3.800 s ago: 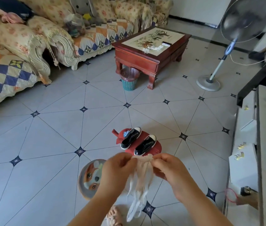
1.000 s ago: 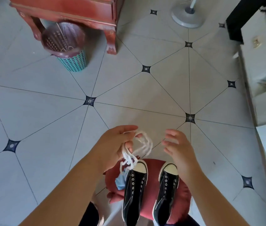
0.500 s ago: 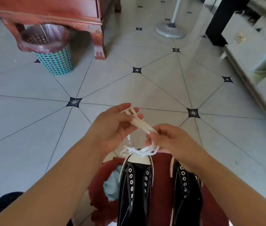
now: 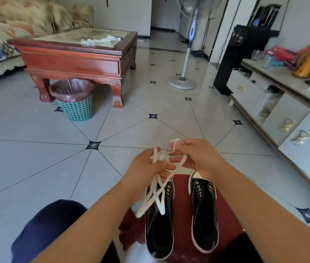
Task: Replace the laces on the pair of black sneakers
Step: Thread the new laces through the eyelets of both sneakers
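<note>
Two black sneakers with white soles stand side by side on a red cushion (image 4: 182,236) close in front of me: the left sneaker (image 4: 159,224) and the right sneaker (image 4: 204,215). Both have bare eyelets. Above their toes I hold a tangle of white laces (image 4: 158,194). My left hand (image 4: 146,168) grips part of the bundle, and loops hang from it over the left sneaker. My right hand (image 4: 199,158) pinches a strand and a loop at the top.
A red wooden coffee table (image 4: 78,57) stands ahead left with more white laces (image 4: 97,40) on top and a teal bin (image 4: 74,99) under it. A standing fan (image 4: 183,80) is ahead, a low cabinet (image 4: 275,111) on the right, a sofa (image 4: 2,38) far left.
The view has tilted up to show the room. Both hands still hold the laces; loops now hang lower over the left sneaker, and the right hand has risen to the bundle's top.
</note>
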A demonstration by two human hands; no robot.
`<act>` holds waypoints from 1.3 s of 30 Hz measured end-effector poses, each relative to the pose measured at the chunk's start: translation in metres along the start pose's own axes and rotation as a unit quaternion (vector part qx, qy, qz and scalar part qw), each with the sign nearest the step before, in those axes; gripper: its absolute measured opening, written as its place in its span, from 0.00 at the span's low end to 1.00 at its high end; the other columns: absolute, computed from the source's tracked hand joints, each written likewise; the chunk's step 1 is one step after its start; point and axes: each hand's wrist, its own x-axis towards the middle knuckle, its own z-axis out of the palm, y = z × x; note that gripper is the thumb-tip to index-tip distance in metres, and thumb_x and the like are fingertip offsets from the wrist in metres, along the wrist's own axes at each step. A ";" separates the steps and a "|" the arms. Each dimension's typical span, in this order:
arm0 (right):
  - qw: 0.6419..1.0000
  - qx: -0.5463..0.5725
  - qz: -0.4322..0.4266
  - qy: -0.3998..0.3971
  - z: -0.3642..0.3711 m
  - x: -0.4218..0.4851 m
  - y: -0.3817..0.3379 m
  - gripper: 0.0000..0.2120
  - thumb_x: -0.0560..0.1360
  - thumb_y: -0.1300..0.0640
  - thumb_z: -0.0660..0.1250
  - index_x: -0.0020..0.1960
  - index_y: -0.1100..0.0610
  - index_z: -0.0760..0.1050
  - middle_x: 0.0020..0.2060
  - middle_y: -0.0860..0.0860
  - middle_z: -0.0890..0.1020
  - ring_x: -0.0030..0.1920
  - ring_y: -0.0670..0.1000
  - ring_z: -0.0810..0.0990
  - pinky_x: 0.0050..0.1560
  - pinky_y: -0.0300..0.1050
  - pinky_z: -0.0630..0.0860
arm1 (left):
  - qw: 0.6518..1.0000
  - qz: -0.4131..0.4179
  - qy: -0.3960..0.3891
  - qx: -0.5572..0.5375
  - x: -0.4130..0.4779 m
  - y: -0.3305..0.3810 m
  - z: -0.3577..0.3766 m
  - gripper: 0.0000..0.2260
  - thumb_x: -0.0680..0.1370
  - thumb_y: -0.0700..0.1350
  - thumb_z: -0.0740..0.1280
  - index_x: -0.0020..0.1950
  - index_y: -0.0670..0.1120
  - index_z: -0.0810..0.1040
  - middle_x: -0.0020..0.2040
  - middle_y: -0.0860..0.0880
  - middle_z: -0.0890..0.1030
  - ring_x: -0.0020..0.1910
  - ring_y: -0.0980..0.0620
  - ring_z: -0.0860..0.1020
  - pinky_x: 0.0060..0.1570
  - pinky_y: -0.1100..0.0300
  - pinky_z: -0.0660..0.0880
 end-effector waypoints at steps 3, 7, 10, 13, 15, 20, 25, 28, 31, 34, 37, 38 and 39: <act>0.997 0.077 0.008 0.029 -0.009 -0.010 -0.001 0.08 0.79 0.59 0.60 0.46 0.60 0.77 0.35 0.53 0.82 0.28 0.44 0.80 0.28 0.32 0.76 | 0.999 -0.015 0.006 -0.049 -0.008 0.005 -0.011 0.10 0.79 0.35 0.61 0.60 0.39 0.72 0.36 0.44 0.83 0.29 0.53 0.79 0.35 0.60 0.79; 0.982 0.188 0.018 0.027 -0.024 -0.011 0.002 0.10 0.80 0.58 0.58 0.47 0.58 0.77 0.26 0.49 0.73 0.21 0.42 0.70 0.21 0.31 0.68 | 0.985 -0.046 0.059 -0.154 -0.008 0.007 -0.024 0.07 0.80 0.37 0.58 0.51 0.38 0.75 0.35 0.43 0.82 0.32 0.48 0.80 0.44 0.52 0.78; 0.984 0.175 0.024 0.013 -0.031 -0.006 0.011 0.09 0.80 0.57 0.58 0.48 0.56 0.76 0.25 0.47 0.71 0.20 0.41 0.65 0.18 0.31 0.61 | 0.977 -0.087 0.069 -0.179 -0.003 0.003 -0.031 0.09 0.81 0.39 0.56 0.49 0.40 0.76 0.42 0.41 0.80 0.39 0.44 0.79 0.46 0.49 0.76; 0.993 0.107 0.044 -0.013 -0.029 -0.005 0.027 0.07 0.79 0.59 0.60 0.49 0.59 0.76 0.27 0.48 0.73 0.22 0.42 0.65 0.17 0.31 0.59 | 0.962 -0.122 0.063 -0.236 0.004 -0.002 -0.028 0.10 0.81 0.40 0.56 0.47 0.39 0.75 0.44 0.41 0.78 0.43 0.44 0.78 0.46 0.49 0.75; 0.996 0.052 0.056 -0.039 -0.022 -0.004 0.040 0.06 0.78 0.60 0.62 0.50 0.61 0.75 0.29 0.49 0.75 0.24 0.42 0.67 0.18 0.30 0.59 | 0.951 -0.139 0.063 -0.269 0.010 -0.003 -0.022 0.10 0.81 0.41 0.57 0.46 0.38 0.75 0.44 0.41 0.77 0.44 0.44 0.77 0.50 0.48 0.73; 0.989 -0.103 0.040 -0.094 -0.003 -0.005 0.060 0.06 0.73 0.57 0.69 0.47 0.57 0.74 0.36 0.49 0.79 0.30 0.44 0.74 0.26 0.34 0.65 | 0.931 -0.162 0.073 -0.320 0.036 -0.010 -0.007 0.10 0.79 0.44 0.59 0.48 0.37 0.73 0.49 0.39 0.75 0.48 0.43 0.76 0.54 0.48 0.69; 0.973 -0.223 -0.014 -0.048 0.006 0.009 0.061 0.12 0.69 0.54 0.72 0.49 0.54 0.73 0.34 0.46 0.75 0.29 0.41 0.73 0.28 0.31 0.67 | 0.918 -0.181 0.042 -0.350 0.053 -0.012 -0.001 0.11 0.77 0.42 0.64 0.56 0.39 0.76 0.59 0.37 0.73 0.60 0.41 0.73 0.52 0.49 0.73; 0.976 -0.214 0.000 -0.044 0.009 0.019 0.063 0.13 0.68 0.52 0.73 0.49 0.51 0.73 0.35 0.45 0.78 0.27 0.40 0.73 0.27 0.28 0.66 | 0.931 -0.182 0.022 -0.317 0.057 -0.013 -0.003 0.14 0.71 0.41 0.68 0.56 0.41 0.79 0.57 0.37 0.74 0.57 0.42 0.74 0.47 0.50 0.75; 0.973 -0.222 0.009 -0.064 0.010 0.028 0.063 0.06 0.69 0.55 0.71 0.43 0.53 0.76 0.32 0.45 0.76 0.28 0.40 0.72 0.27 0.28 0.66 | 0.948 -0.180 -0.006 -0.264 0.058 -0.014 -0.009 0.20 0.65 0.44 0.69 0.55 0.40 0.79 0.54 0.40 0.75 0.52 0.43 0.74 0.52 0.50 0.74; 0.976 -0.203 0.024 -0.081 0.007 0.032 0.057 0.03 0.71 0.58 0.69 0.40 0.58 0.77 0.28 0.48 0.74 0.27 0.43 0.69 0.28 0.32 0.64 | 0.960 -0.175 -0.012 -0.217 0.058 -0.015 -0.018 0.16 0.67 0.43 0.67 0.52 0.38 0.79 0.50 0.41 0.77 0.50 0.43 0.74 0.56 0.49 0.73; 0.976 -0.207 0.031 -0.058 0.002 0.036 0.052 0.02 0.72 0.57 0.68 0.41 0.55 0.77 0.26 0.44 0.75 0.25 0.39 0.70 0.27 0.31 0.65 | 0.976 -0.168 0.035 -0.132 0.059 -0.016 -0.031 0.09 0.72 0.38 0.66 0.50 0.39 0.79 0.48 0.42 0.78 0.50 0.43 0.77 0.59 0.46 0.73; 0.977 -0.204 0.033 -0.054 0.000 0.037 0.050 0.02 0.72 0.57 0.68 0.42 0.56 0.77 0.25 0.43 0.76 0.24 0.38 0.71 0.26 0.30 0.64 | 0.979 -0.165 0.045 -0.111 0.057 -0.016 -0.035 0.07 0.74 0.37 0.65 0.50 0.39 0.79 0.48 0.41 0.79 0.49 0.44 0.77 0.58 0.47 0.74; 0.978 -0.196 0.034 -0.055 -0.001 0.037 0.048 0.02 0.72 0.58 0.68 0.42 0.57 0.76 0.25 0.44 0.77 0.23 0.38 0.71 0.25 0.31 0.64 | 0.980 -0.165 0.046 -0.100 0.056 -0.015 -0.039 0.07 0.75 0.37 0.64 0.49 0.38 0.80 0.47 0.42 0.80 0.48 0.44 0.78 0.56 0.49 0.76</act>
